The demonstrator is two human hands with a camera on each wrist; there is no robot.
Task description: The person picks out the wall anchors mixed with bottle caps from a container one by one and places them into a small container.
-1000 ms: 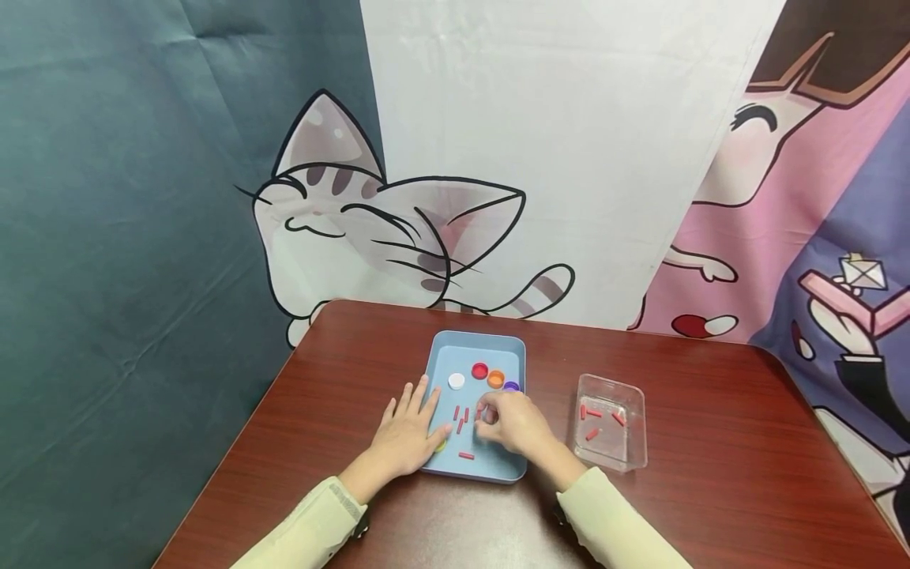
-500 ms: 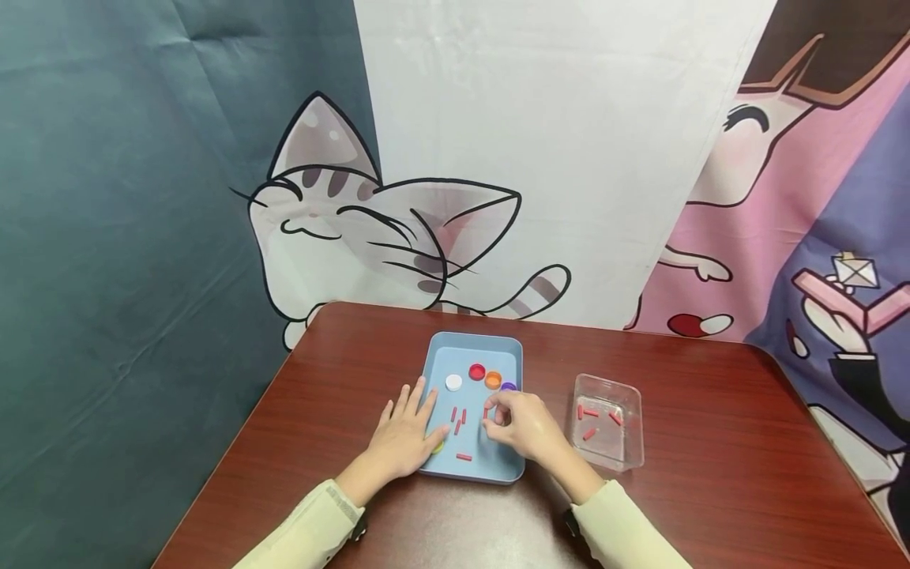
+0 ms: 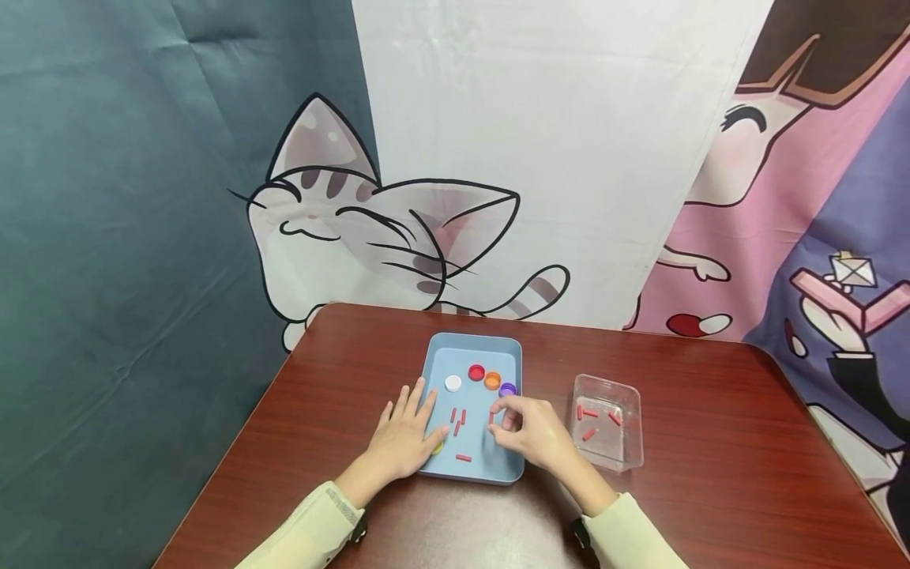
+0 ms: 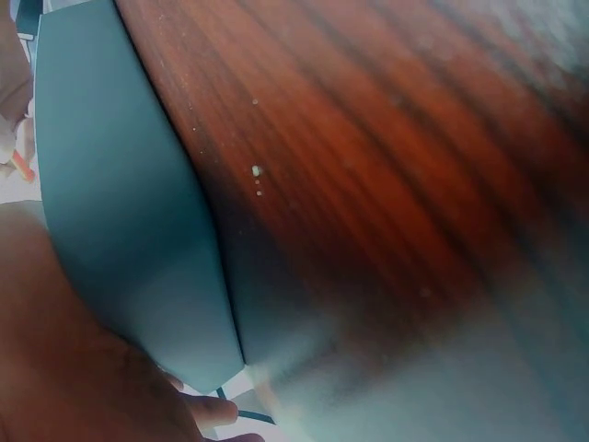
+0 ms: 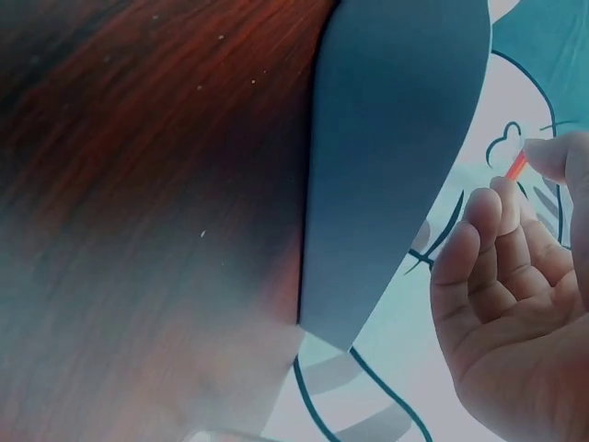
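Note:
My right hand (image 3: 536, 431) pinches a small red stick (image 5: 517, 166) between thumb and forefinger, above the right side of a blue tray (image 3: 505, 470). In the right wrist view its other fingers are loosely bent. With fingers spread, my left hand (image 3: 401, 438) rests over the tray's left edge and partly covers a yellow cap (image 3: 438, 448). Several more red sticks lie in the tray, one of them crosswise near the front (image 3: 464, 458). Farther back are a white cap (image 3: 453, 383), a red cap (image 3: 476, 372), an orange cap (image 3: 493, 381) and a purple cap (image 3: 508, 390).
To the right of the tray stands a clear plastic box (image 3: 633, 454) with several red sticks inside. Both containers sit on a reddish-brown wooden table (image 3: 725, 442). Behind the table hangs a cloth backdrop (image 3: 569, 142) printed with cartoon figures.
My right hand has moved a little to the right with the red stick pinched in it, so the purple cap shows more fully. The left hand stays on the tray edge.

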